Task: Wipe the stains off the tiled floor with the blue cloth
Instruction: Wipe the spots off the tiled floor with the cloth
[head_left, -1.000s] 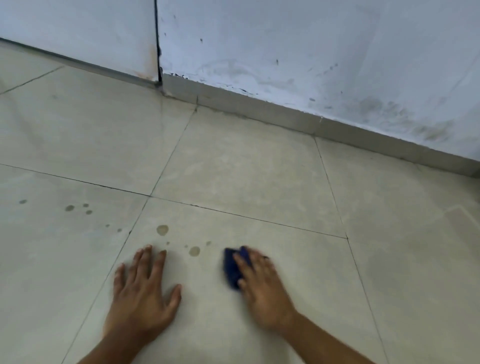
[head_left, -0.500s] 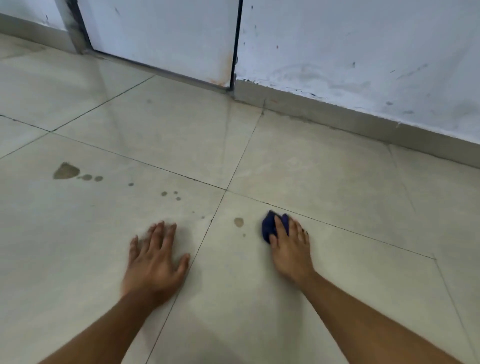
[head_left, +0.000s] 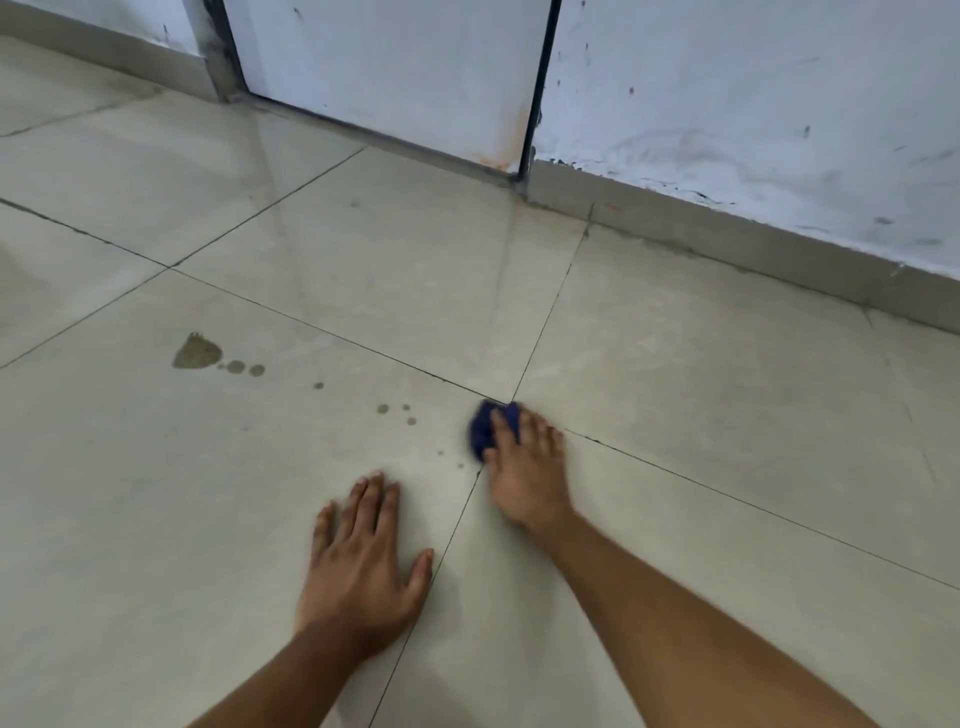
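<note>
Far left on the glossy beige tiled floor (head_left: 156, 493): one large brown teardrop-shaped stain (head_left: 196, 352), with a trail of small round brown spots (head_left: 397, 411) running rightward from it toward the grout crossing. Left hand (head_left: 361, 566) lies flat, palm down, fingers straight and slightly spread, holding nothing, just left of the dark grout line. Right hand (head_left: 524, 467) presses a small bunched dark blue cloth (head_left: 485, 430) onto the floor at the crossing, fingers laid over it; behind stand a white door panel (head_left: 384, 67) and scuffed white wall (head_left: 753, 104).
</note>
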